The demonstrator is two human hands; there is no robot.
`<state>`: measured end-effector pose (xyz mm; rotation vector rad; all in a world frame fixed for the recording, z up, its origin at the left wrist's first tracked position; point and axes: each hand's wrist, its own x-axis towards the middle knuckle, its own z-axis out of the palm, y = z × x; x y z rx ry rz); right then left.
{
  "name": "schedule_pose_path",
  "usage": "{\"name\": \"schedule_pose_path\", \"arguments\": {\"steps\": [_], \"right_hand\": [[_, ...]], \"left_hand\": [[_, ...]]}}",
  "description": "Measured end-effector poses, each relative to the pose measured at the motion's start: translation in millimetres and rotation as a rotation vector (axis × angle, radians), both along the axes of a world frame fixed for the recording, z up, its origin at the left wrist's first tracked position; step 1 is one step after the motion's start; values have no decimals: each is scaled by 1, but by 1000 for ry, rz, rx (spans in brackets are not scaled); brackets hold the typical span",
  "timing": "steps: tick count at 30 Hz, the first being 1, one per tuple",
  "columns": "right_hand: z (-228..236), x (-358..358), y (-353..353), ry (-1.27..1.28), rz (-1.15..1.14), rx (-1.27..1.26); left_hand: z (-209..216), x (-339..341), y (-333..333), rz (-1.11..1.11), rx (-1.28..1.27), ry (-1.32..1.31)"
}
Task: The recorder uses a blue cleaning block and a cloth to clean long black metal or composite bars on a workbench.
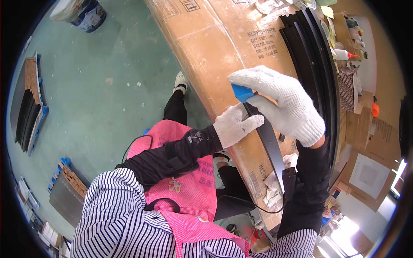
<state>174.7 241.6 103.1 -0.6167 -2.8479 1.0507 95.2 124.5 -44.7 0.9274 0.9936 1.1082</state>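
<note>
My left hand (234, 126), in a white knitted glove, is closed round the upper part of a long black strip (270, 146). The strip slants across the cardboard-covered table, its lower end coming down beside my right forearm. Above it, my gloved right hand (288, 105) is closed on a small blue piece (242, 93) at the strip's upper end. The fingers lie over the blue piece and the thumb sits below it. What exactly this piece is cannot be made out, and my right hand hides part of it.
Several long black strips (316, 60) lie along the table's right side, on brown cardboard (215, 47). Crumpled white paper (272, 189) lies near the lower end. A white bottle with a red tip (342, 54) stands at the right. A bucket (88, 17) and stacked pallets (69, 182) stand on the green floor.
</note>
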Motion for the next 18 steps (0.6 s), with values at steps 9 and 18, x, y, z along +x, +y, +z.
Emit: {"name": "schedule_pose_path", "arguments": {"steps": [9,18], "right_hand": [[-3,-1,7,13,-4,64],[-6,-5,1,-39,32,32]], "left_hand": [[-5,8,-1,61,37,-148],[-13,8,0,28,34,-78]]}}
